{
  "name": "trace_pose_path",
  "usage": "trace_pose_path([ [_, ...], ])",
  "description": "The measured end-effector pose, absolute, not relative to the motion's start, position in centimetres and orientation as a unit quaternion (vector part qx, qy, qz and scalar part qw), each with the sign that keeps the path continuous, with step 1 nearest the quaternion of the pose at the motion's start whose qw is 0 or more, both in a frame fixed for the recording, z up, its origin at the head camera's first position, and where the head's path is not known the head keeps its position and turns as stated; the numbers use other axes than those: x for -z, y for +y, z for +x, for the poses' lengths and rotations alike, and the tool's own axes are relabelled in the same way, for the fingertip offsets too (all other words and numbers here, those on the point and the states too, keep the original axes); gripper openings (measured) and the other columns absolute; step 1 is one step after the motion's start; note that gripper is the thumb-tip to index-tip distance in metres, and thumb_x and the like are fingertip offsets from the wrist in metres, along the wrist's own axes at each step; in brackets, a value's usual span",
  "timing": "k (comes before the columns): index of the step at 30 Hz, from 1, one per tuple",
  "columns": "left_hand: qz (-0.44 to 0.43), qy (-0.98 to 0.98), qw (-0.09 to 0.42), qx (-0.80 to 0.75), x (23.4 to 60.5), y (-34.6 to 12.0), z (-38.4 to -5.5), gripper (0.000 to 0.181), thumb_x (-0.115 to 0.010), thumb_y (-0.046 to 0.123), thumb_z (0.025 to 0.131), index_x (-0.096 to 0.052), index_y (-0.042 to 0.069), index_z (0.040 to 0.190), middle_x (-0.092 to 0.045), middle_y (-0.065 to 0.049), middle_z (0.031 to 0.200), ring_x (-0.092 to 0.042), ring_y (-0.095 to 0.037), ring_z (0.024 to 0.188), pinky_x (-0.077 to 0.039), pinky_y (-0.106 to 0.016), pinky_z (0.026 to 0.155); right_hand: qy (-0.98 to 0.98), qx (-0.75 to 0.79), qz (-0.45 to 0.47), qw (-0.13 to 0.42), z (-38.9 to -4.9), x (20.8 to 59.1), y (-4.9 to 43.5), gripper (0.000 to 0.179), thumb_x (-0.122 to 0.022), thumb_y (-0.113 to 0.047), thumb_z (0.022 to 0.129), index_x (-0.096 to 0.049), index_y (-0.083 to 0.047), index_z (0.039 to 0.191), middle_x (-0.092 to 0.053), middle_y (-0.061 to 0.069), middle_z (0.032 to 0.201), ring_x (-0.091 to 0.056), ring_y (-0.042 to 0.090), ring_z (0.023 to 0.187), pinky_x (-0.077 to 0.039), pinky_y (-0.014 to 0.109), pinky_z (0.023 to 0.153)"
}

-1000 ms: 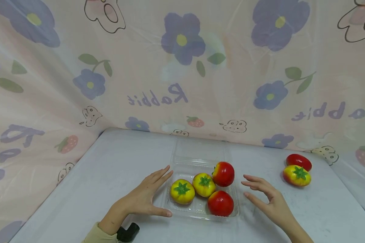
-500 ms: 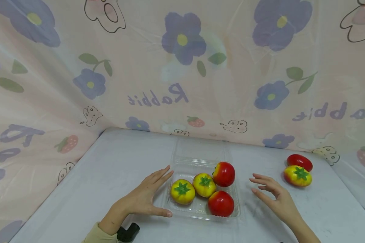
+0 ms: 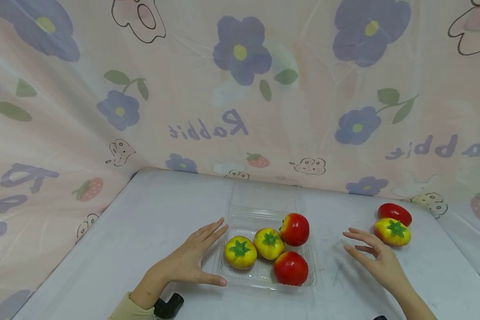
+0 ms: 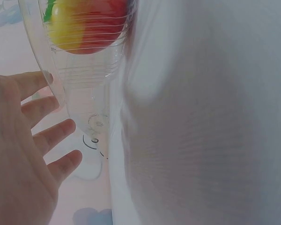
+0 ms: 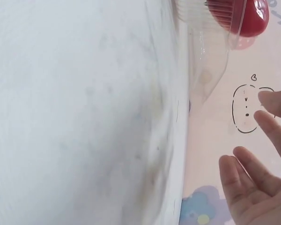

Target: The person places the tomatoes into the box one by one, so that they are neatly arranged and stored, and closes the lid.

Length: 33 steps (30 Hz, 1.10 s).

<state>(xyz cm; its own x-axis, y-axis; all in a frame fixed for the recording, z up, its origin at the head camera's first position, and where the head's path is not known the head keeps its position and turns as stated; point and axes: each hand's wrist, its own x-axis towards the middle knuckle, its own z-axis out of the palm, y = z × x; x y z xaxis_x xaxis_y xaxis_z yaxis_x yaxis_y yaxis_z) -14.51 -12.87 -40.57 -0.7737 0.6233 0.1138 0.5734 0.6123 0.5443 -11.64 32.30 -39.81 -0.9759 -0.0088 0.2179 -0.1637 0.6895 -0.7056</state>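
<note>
My left hand (image 3: 192,258) is spread at the left side of a clear plastic clamshell box (image 3: 260,279), thumb by its near corner. In the left wrist view its fingertips lie close to the box's wall; whether they touch it I cannot tell. The box's lid (image 3: 264,198) is laid back. Inside are a yellow tomato-like fruit (image 3: 240,252) with a green star-shaped top, another yellow fruit (image 3: 269,244), a red fruit (image 3: 296,229) at the back right, and a red fruit (image 3: 291,268) in front. My right hand (image 3: 384,264), loosely bent and holding nothing, hovers right of the box.
At the far right of the white table (image 3: 164,200) lie a yellow-red fruit (image 3: 392,231) with a green top and, touching or just behind it, a red fruit (image 3: 395,214). A patterned curtain (image 3: 264,133) hangs at the back. A black object (image 3: 169,306) is at my left wrist.
My right hand has moved rightward, away from the box and nearer the two fruits at the far right. My left hand and the fruits in the box have stayed in place.
</note>
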Motion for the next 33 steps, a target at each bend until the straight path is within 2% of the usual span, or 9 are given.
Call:
trace_pose_path([
  [3,0.334,0.897,0.045,-0.287,40.5,-12.9,-14.5,0.112,-0.073,0.068,0.067,-0.020,0.021,0.154,-0.010,-0.006,0.162,-0.018,-0.036,0.145,-0.021,-0.066,0.110,-0.913,-0.392,0.045,0.103,-11.6,39.9,32.9,0.037,-0.065,-0.023,0.092,-0.062,-0.005,0.125,-0.046,-0.030,0.122,-0.037,-0.027,0.103,-0.045,0.003,0.076],
  [4,0.334,0.897,0.045,-0.287,40.5,-12.9,-14.5,0.112,-0.073,0.068,0.067,-0.020,0.021,0.154,-0.010,-0.005,0.162,-0.018,-0.036,0.145,-0.021,-0.066,0.110,-0.914,-0.391,0.042,0.102,-11.7,39.9,33.0,0.038,-0.064,-0.024,0.093,-0.061,-0.005,0.125,-0.048,-0.027,0.124,-0.035,-0.027,0.104,-0.045,0.003,0.076],
  [7,0.333,0.897,0.045,-0.286,40.5,-12.9,-14.5,0.112,-0.072,0.068,0.067,-0.020,0.022,0.155,-0.009,-0.004,0.163,-0.018,-0.036,0.145,-0.021,-0.066,0.110,-0.919,-0.382,0.023,0.094,-11.8,39.9,33.5,0.042,-0.063,-0.028,0.093,-0.059,-0.006,0.128,-0.053,-0.001,0.136,-0.029,-0.026,0.104,-0.043,0.001,0.075],
  [10,0.334,0.897,0.045,-0.286,40.6,-12.9,-14.5,0.112,-0.072,0.068,0.067,-0.019,0.023,0.155,-0.009,-0.004,0.163,-0.018,-0.036,0.145,-0.021,-0.066,0.110,-0.923,-0.374,0.005,0.087,-11.9,39.9,34.0,0.046,-0.062,-0.031,0.094,-0.057,-0.005,0.131,-0.045,0.025,0.140,-0.026,-0.023,0.104,-0.040,-0.001,0.074],
  [20,0.336,0.896,0.042,-0.285,40.6,-12.9,-14.5,0.111,-0.072,0.068,0.067,-0.017,0.027,0.155,-0.010,-0.005,0.162,-0.018,-0.036,0.145,-0.021,-0.066,0.110,-0.931,-0.352,-0.034,0.088,-11.7,39.7,35.2,0.051,-0.063,-0.033,0.093,-0.055,-0.002,0.132,-0.043,0.030,0.140,-0.033,-0.031,0.086,-0.039,-0.003,0.069],
  [31,0.338,0.896,0.039,-0.287,40.6,-12.9,-14.6,0.112,-0.073,0.068,0.067,-0.019,0.024,0.155,-0.011,-0.006,0.162,-0.019,-0.037,0.145,-0.022,-0.067,0.109,-0.938,-0.325,-0.059,0.100,-11.7,40.1,36.1,0.053,-0.062,-0.038,0.093,-0.055,-0.004,0.133,-0.045,0.026,0.139,-0.025,-0.026,0.090,-0.035,-0.004,0.067],
  [33,0.337,0.896,0.041,-0.287,40.7,-12.9,-14.6,0.112,-0.073,0.068,0.067,-0.019,0.023,0.155,-0.011,-0.006,0.162,-0.019,-0.037,0.145,-0.022,-0.067,0.109,-0.939,-0.321,-0.060,0.111,-11.7,40.1,36.3,0.051,-0.063,-0.037,0.093,-0.056,-0.004,0.131,-0.045,0.026,0.139,-0.030,-0.022,0.095,-0.035,-0.003,0.067],
])
